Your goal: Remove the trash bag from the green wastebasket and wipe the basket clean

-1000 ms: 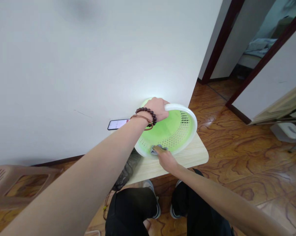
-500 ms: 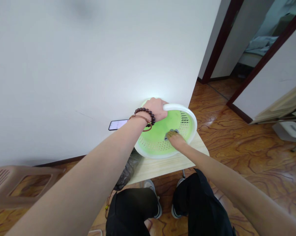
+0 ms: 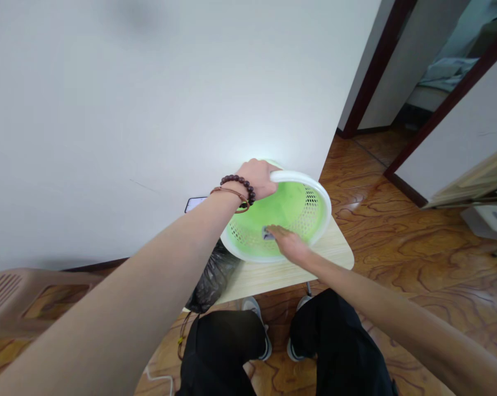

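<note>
A green plastic basket [image 3: 273, 212] with a white rim and perforated sides stands tilted on a small light wood table [image 3: 335, 247], close to the wall. My left hand [image 3: 260, 177], with a beaded bracelet at the wrist, is closed around the white rim on the far side. Inside the basket my right hand [image 3: 287, 241] presses a small grey cloth [image 3: 267, 233] against the near inner wall. Much of the cloth is hidden under the fingers.
A phone [image 3: 194, 203] lies on the table behind my left forearm. A black plastic bag [image 3: 215, 278] sits at the table's left edge. A brown plastic stool [image 3: 38, 300] stands on the floor at the left, and a white bin [image 3: 487, 221] at the right.
My right hand has moved left along the inside of the basket with the cloth. My left hand stays on the rim. The view has shifted slightly.
</note>
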The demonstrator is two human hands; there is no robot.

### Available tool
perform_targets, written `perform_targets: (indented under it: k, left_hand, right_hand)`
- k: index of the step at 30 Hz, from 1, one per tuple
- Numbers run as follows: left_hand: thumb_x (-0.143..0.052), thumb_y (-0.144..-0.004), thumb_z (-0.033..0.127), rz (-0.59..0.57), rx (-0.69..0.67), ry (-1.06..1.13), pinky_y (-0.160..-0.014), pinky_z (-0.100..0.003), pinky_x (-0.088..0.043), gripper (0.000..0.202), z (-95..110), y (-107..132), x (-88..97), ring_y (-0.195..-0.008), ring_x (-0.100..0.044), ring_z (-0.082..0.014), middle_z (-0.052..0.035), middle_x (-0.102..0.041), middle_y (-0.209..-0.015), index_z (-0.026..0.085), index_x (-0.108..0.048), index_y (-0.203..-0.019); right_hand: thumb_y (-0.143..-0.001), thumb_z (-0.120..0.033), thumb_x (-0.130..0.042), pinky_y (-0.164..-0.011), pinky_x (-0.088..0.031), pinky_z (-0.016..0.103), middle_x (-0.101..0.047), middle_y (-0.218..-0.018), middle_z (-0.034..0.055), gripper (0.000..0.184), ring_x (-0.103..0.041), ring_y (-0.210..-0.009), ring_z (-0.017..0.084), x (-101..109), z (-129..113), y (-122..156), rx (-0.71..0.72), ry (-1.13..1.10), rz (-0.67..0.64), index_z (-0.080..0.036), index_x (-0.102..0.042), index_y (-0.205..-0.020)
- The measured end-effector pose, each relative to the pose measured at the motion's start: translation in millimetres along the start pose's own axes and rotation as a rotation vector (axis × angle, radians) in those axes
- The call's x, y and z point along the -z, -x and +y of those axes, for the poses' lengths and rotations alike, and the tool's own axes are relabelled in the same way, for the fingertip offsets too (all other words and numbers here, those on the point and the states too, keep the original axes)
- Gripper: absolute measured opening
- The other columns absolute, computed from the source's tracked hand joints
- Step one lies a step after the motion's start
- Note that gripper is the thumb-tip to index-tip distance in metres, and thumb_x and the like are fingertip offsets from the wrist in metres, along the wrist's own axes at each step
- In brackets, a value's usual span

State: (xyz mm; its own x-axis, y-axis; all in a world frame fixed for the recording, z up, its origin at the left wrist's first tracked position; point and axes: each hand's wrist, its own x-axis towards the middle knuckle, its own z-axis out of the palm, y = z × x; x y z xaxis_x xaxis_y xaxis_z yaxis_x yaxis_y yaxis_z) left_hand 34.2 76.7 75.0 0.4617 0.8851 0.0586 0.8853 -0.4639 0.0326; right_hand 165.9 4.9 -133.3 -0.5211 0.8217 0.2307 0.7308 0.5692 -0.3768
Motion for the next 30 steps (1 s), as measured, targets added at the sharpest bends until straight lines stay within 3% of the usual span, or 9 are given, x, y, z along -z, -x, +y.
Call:
perform_targets:
  k: [3,6,9,13,16,19,21,25,30]
  left_hand:
    - [-0.047,-0.067,0.027,0.004,-0.011,0.002,-0.059,-0.023,-0.042,0.047,0,0,-1.9,-0.07,-0.059,-0.0157,-0.0012,-0.067,-0.078,0.031,-0.063,-0.111]
    - [-0.048,-0.066,0.027,0.012,0.006,0.02,-0.057,-0.023,-0.041,0.046,2,-1,-3.9,-0.068,-0.059,-0.0155,-0.0015,-0.066,-0.075,0.032,-0.064,-0.109]
    - [-0.049,-0.065,0.028,0.019,0.028,0.039,-0.055,-0.023,-0.041,0.047,4,-2,-4.1,-0.067,-0.059,-0.0157,-0.002,-0.066,-0.076,0.032,-0.063,-0.11]
    - [-0.049,-0.066,0.025,0.012,0.028,0.051,-0.058,-0.023,-0.042,0.047,4,0,-1.1,-0.069,-0.059,-0.0151,-0.0019,-0.067,-0.079,0.032,-0.063,-0.11]
    - [-0.048,-0.066,0.025,0.008,0.016,0.043,-0.058,-0.023,-0.042,0.047,3,2,0.9,-0.068,-0.058,-0.0151,-0.0015,-0.068,-0.078,0.032,-0.064,-0.11]
    - [-0.047,-0.068,0.026,-0.009,0.02,0.038,-0.061,-0.023,-0.043,0.047,2,2,1.8,-0.07,-0.059,-0.0151,-0.0013,-0.068,-0.081,0.032,-0.062,-0.112]
    - [-0.048,-0.068,0.026,-0.015,0.029,0.041,-0.063,-0.023,-0.044,0.048,3,2,2.1,-0.072,-0.059,-0.0152,-0.0013,-0.069,-0.084,0.032,-0.061,-0.114]
    - [-0.049,-0.067,0.025,-0.016,0.015,0.027,-0.061,-0.023,-0.043,0.047,3,2,2.4,-0.073,-0.06,-0.0163,-0.0012,-0.069,-0.082,0.032,-0.063,-0.111]
    - [-0.048,-0.067,0.026,-0.001,-0.017,0.03,-0.063,-0.026,-0.045,0.046,1,1,-0.3,-0.074,-0.061,-0.0182,-0.0009,-0.069,-0.082,0.033,-0.063,-0.11]
  right_hand:
    - [-0.083,-0.001,-0.031,-0.101,-0.033,0.036,-0.052,-0.126,0.015,0.045,-0.042,-0.122,0.021,8,36,-29,-0.034,0.183,-0.033,-0.009,-0.051,-0.123]
    - [-0.082,-0.001,-0.033,-0.097,-0.037,0.037,-0.061,-0.11,0.0176,0.038,-0.05,-0.113,0.023,-1,43,-36,-0.112,0.272,-0.136,-0.008,-0.06,-0.108]
    - [-0.08,0.001,-0.033,-0.096,-0.037,0.035,-0.058,-0.116,0.0181,0.043,-0.049,-0.114,0.022,-19,22,-19,-0.135,0.22,-0.141,-0.005,-0.055,-0.116]
    - [-0.08,0.001,-0.033,-0.103,-0.032,0.034,-0.051,-0.128,0.0154,0.049,-0.042,-0.122,0.019,-35,-19,23,-0.062,0.048,-0.078,-0.005,-0.046,-0.127]
    - [-0.082,-0.002,-0.034,-0.105,-0.029,0.034,-0.046,-0.133,0.0151,0.049,-0.037,-0.126,0.018,-33,-39,53,0.042,-0.06,-0.071,-0.006,-0.042,-0.131]
    - [-0.082,-0.004,-0.034,-0.105,-0.031,0.035,-0.047,-0.132,0.0131,0.049,-0.037,-0.126,0.017,-20,-42,61,0.113,-0.131,-0.094,-0.01,-0.042,-0.131]
    - [-0.082,-0.004,-0.033,-0.102,-0.035,0.036,-0.05,-0.13,0.0118,0.05,-0.041,-0.123,0.017,-9,-34,51,0.086,-0.136,-0.083,-0.013,-0.043,-0.13]
    - [-0.082,-0.002,-0.031,-0.101,-0.036,0.038,-0.047,-0.132,0.0124,0.051,-0.04,-0.123,0.019,10,-1,2,-0.024,-0.021,0.009,-0.013,-0.041,-0.131]
    - [-0.083,0.0,-0.03,-0.097,-0.036,0.037,-0.056,-0.119,0.0166,0.043,-0.048,-0.115,0.022,3,34,-40,-0.17,0.185,-0.066,-0.008,-0.054,-0.118]
